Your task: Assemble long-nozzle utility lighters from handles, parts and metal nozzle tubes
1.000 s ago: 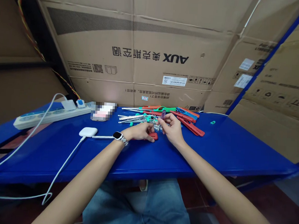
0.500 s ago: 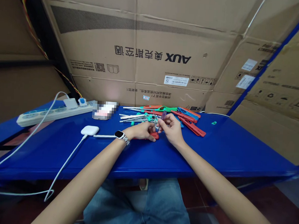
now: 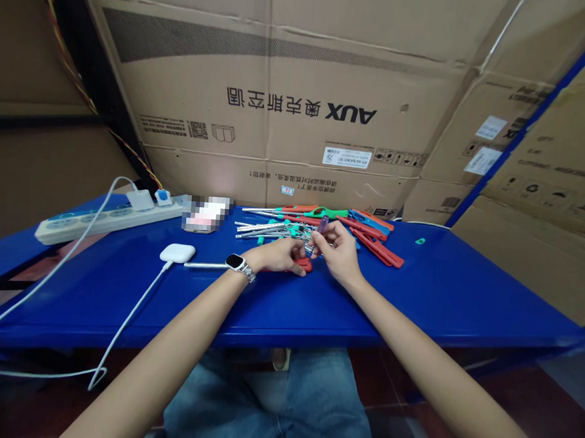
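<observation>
My left hand, a watch on its wrist, is closed over a red stick lighter lying on the blue table. Its metal tube sticks out to the left, beneath my wrist; my palm hides most of the red handle. In a pinch, my right hand holds a small purple translucent piece upright, close to the fingers of my left hand. What its lower end touches is hidden. Just behind both hands lies a pile of metal tubes with green ends and small wire parts.
Behind the pile lie a green lighter handle, red handle shells and a blue one. A small green part lies to the right. On the left are a white charging case with cable, a phone and a power strip.
Both hands keep nearly the same place and grip. The purple piece leans slightly more to the right; the whole view has shifted a little.
</observation>
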A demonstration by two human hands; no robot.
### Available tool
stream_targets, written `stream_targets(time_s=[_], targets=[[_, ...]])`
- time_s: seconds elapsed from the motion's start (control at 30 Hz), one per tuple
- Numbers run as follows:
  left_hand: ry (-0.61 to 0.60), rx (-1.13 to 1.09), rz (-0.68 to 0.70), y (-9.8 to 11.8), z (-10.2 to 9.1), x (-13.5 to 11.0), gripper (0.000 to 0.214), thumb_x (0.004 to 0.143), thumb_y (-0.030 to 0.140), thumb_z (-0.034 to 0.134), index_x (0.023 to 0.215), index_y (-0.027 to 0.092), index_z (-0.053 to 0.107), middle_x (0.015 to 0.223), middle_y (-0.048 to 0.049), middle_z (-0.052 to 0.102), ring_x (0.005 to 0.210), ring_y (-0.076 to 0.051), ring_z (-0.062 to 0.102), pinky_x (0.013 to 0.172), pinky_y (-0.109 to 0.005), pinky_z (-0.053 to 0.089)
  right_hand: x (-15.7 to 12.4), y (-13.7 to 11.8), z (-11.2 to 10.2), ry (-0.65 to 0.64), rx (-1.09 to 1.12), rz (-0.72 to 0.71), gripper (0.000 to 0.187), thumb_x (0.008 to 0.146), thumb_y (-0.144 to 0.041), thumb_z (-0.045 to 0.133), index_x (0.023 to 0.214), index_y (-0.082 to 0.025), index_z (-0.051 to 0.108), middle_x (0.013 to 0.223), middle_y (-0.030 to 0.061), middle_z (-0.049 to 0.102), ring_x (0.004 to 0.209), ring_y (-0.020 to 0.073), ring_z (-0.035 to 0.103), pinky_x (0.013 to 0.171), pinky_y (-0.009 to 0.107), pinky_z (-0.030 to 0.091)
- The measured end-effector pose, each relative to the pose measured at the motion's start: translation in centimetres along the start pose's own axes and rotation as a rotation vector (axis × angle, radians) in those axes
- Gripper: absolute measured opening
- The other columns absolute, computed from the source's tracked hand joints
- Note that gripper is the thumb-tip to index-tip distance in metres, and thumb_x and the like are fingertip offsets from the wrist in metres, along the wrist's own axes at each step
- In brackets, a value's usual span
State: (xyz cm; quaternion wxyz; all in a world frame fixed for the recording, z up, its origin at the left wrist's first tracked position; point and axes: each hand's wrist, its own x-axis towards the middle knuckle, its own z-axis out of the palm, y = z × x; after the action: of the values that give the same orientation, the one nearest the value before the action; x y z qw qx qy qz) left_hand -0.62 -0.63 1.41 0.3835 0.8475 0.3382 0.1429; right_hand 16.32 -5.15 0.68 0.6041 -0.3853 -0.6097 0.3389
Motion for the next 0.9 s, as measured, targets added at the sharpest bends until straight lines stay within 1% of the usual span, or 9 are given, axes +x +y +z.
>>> stream_targets(time_s=[0.17,0.27,0.43,0.57,0.67,0.73,0.8,0.9], targets=[[-0.015,-0.01,0.009,0.0,0.1,0.0,0.035,0.064,0.034,0.078,0.086,0.017,0.057,0.073,0.0026,0.057,0.067,-0.014,0.053,0.062,-0.027,0.04,0.0,0.0,0.0,-0.016,0.012,0.006,0.039,0.075,-0.056,0.073,0.081,-0.025,0.051,0.069,-0.0009,0.066,0.05,0.0151,0.058,0.051,0.032,0.054],[-0.022,-0.006,0.001,0.2,0.1,-0.1,0.033,0.065,0.032,0.077,0.086,0.017,0.056,0.075,0.0018,0.057,0.068,-0.014,0.053,0.063,-0.028,0.04,0.0,-0.2,0.0,-0.013,-0.023,0.005,0.038,0.074,-0.055,0.073,0.078,-0.025,0.052,0.068,-0.001,0.066,0.049,0.0152,0.058,0.051,0.032,0.054],[-0.012,0.006,-0.032,0.7,0.0,-0.4,0.032,0.065,0.03,0.077,0.081,0.018,0.053,0.074,0.0022,0.056,0.068,-0.014,0.052,0.063,-0.028,0.04,0.3,-0.6,-0.4,-0.036,-0.01,0.02,0.037,0.067,-0.052,0.08,0.074,-0.023,0.058,0.058,-0.0017,0.062,0.048,0.0171,0.06,0.051,0.033,0.055],[-0.005,-0.01,-0.033,0.8,0.0,-0.4,0.035,0.063,0.033,0.079,0.08,0.018,0.052,0.074,0.0023,0.057,0.067,-0.014,0.052,0.064,-0.028,0.041,0.8,-0.9,-1.2,-0.089,0.013,0.054,0.036,0.067,-0.051,0.08,0.081,-0.021,0.067,0.057,-0.0001,0.065,0.05,0.019,0.063,0.052,0.034,0.056],[-0.006,-0.017,-0.025,0.7,0.0,-0.4,0.037,0.063,0.037,0.079,0.08,0.018,0.052,0.074,0.0027,0.056,0.067,-0.014,0.052,0.064,-0.028,0.04,0.9,-1.2,-1.3,-0.104,-0.006,0.063,0.037,0.069,-0.051,0.077,0.086,-0.019,0.069,0.061,0.0001,0.066,0.05,0.0181,0.063,0.05,0.032,0.055],[-0.005,-0.009,-0.024,0.6,0.0,-0.4,0.038,0.063,0.038,0.079,0.08,0.018,0.053,0.074,0.0025,0.056,0.067,-0.014,0.052,0.064,-0.028,0.04,0.8,-1.2,-1.0,-0.086,-0.027,0.062,0.037,0.068,-0.05,0.078,0.085,-0.019,0.068,0.063,-0.0003,0.066,0.049,0.0168,0.063,0.048,0.029,0.053],[-0.007,-0.003,-0.026,0.6,0.0,-0.4,0.037,0.064,0.038,0.078,0.08,0.017,0.053,0.074,0.0022,0.057,0.068,-0.014,0.052,0.064,-0.028,0.04,0.7,-1.0,-0.5,-0.036,-0.031,0.057,0.038,0.064,-0.048,0.082,0.082,-0.019,0.065,0.063,-0.0015,0.065,0.047,0.0154,0.062,0.046,0.028,0.051],[-0.011,-0.002,-0.036,0.7,0.0,-0.4,0.036,0.064,0.037,0.078,0.081,0.017,0.053,0.075,0.0019,0.057,0.068,-0.014,0.052,0.064,-0.028,0.04,0.7,-0.8,0.0,0.05,0.012,0.072,0.044,0.057,-0.047,0.088,0.072,-0.022,0.055,0.058,-0.0035,0.063,0.044,0.0153,0.06,0.043,0.027,0.049]])
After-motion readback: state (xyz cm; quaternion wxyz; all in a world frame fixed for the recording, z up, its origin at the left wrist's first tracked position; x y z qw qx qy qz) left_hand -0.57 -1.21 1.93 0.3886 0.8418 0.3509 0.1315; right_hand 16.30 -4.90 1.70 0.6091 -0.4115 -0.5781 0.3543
